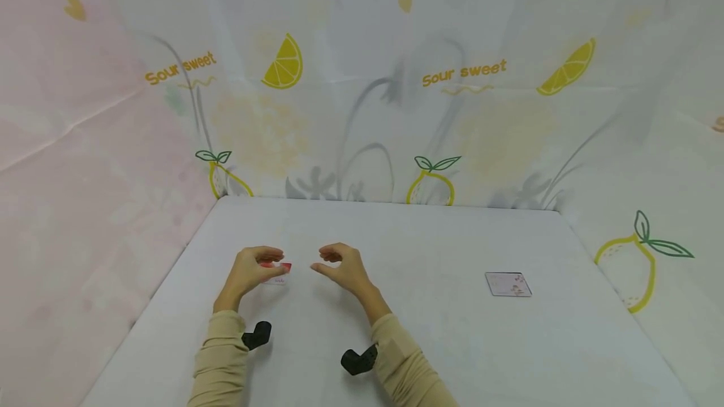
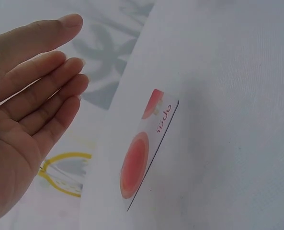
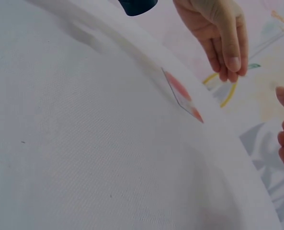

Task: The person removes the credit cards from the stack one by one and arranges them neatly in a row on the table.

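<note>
A small red-and-white card with pink ovals and lettering lies flat on the white table. Above it my left hand is held with fingers and thumb loosely curved and apart, partly covering the card in the head view. Nothing is between the fingers of that hand in the left wrist view. My right hand hovers to the right of the card, its thumb and fingers facing the left hand across a small gap, also holding nothing. Only its fingertips show at the edge of the right wrist view.
Another card, pale pink with a dark edge, lies on the right side of the white table. A lemon-printed cloth hangs behind and at the sides. Black wrist cameras protrude inward from both sleeves.
</note>
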Demonstrator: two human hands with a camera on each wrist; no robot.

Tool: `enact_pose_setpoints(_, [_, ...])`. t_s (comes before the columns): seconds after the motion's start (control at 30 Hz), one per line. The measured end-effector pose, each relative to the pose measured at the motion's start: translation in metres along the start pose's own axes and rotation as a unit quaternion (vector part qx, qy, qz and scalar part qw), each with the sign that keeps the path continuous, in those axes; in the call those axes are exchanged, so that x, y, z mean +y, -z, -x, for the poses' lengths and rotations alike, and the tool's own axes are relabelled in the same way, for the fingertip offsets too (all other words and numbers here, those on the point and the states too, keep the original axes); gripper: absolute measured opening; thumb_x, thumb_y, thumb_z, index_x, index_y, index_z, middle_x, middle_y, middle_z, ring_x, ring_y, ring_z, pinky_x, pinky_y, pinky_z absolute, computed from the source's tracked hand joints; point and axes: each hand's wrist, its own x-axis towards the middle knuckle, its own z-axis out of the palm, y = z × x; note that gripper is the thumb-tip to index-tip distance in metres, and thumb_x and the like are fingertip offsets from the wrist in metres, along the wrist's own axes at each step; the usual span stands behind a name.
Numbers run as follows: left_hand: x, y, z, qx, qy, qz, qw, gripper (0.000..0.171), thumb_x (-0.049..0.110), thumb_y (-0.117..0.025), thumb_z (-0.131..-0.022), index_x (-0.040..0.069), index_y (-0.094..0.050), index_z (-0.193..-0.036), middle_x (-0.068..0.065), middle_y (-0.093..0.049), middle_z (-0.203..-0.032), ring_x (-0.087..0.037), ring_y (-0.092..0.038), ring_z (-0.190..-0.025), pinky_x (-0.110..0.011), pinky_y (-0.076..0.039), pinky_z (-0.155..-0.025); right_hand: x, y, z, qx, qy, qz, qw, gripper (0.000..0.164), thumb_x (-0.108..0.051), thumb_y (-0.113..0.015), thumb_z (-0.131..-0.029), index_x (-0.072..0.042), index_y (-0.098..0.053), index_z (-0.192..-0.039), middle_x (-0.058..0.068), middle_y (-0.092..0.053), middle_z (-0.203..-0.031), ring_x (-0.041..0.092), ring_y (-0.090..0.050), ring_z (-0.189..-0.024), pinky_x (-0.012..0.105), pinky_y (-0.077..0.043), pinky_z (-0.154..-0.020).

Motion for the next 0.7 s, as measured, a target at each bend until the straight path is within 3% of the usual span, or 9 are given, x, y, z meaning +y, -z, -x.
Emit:
enact_pose_setpoints(0.3, [0.006,-0.007,-0.003,0.001,-0.017,-0.006,0.9998,0.036,0.007,-0.078,-0.074,-0.011,-0.066,-0.103,-0.020,-0.069,-0.097,-0.034,-0.065,-0.092,-0.046,-0.051,-0.079,0.005,0.006,0.004,0.011,-0.003,-0.004,1.000,0.036,-0.013,-0.076,-0.079,0.010,-0.064,-0.103,0.017,-0.067,-0.099,0.028,-0.065,-0.090,0.030,-0.052,-0.082])
enact_pose_setpoints(0.47, [0.006,-0.012,-0.005,-0.010,-0.014,0.015,0.9997,0.039,0.009,-0.079,-0.074,-0.011,-0.065,-0.104,-0.020,-0.069,-0.099,-0.034,-0.064,-0.094,-0.048,-0.050,-0.081,0.005,0.013,0.009,0.022,-0.004,-0.003,1.000,0.035,-0.013,-0.076,-0.079,0.010,-0.064,-0.103,0.017,-0.067,-0.098,0.028,-0.065,-0.089,0.030,-0.052,-0.081])
enact_pose_setpoints(0.7, [0.008,-0.022,-0.006,-0.022,-0.012,0.033,0.9991,0.039,0.011,-0.079,-0.074,-0.010,-0.066,-0.104,-0.020,-0.069,-0.099,-0.037,-0.064,-0.093,-0.041,-0.053,-0.078,0.005,0.022,0.016,0.035,0.003,0.004,0.999,0.033,-0.014,-0.075,-0.080,0.007,-0.065,-0.103,0.017,-0.067,-0.097,0.029,-0.065,-0.089,0.033,-0.053,-0.081])
